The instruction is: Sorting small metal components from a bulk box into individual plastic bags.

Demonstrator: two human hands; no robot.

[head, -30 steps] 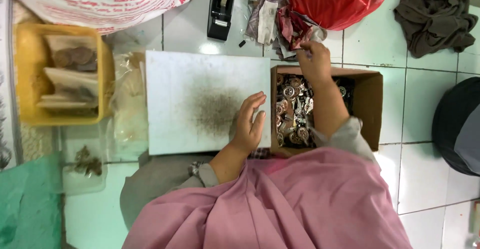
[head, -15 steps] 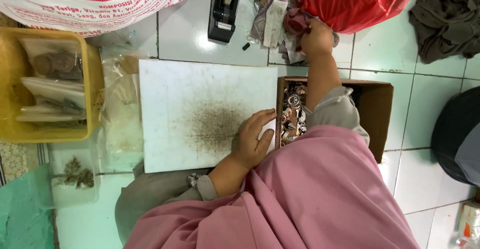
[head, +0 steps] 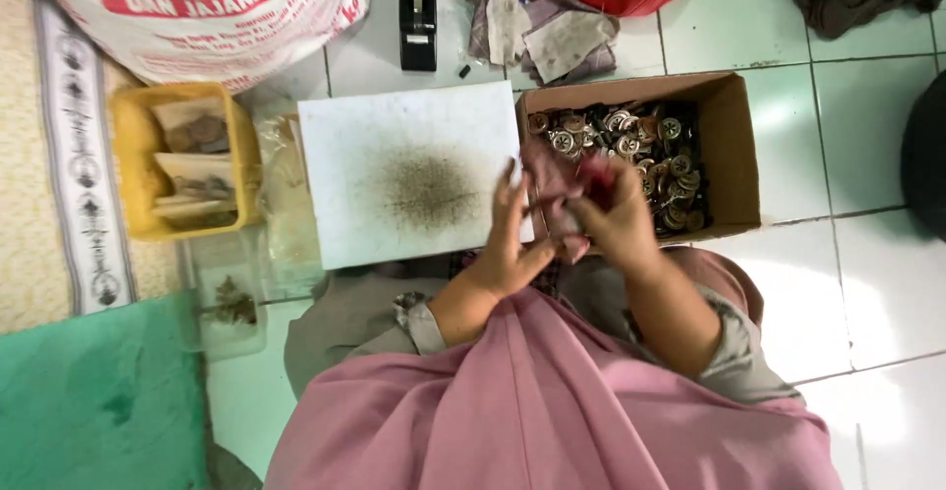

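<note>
Both hands clamped on one crumpled cloth

Your left hand (head: pixel 507 244) and right hand (head: pixel 616 219) pinch the pinkish cloth (head: pixel 554 194) together, at 9 o'clock of the cardboard box (head: pixel 734 140); loose folds could snag metal parts (head: pixel 631 140) and scatter them.

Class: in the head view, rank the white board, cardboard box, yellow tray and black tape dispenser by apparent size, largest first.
1. White board
2. Cardboard box, nearly alike, so unsure
3. Yellow tray
4. Black tape dispenser

Bright, even light with glare on the floor tiles (head: pixel 892 283); both hands blurred by motion.
</note>
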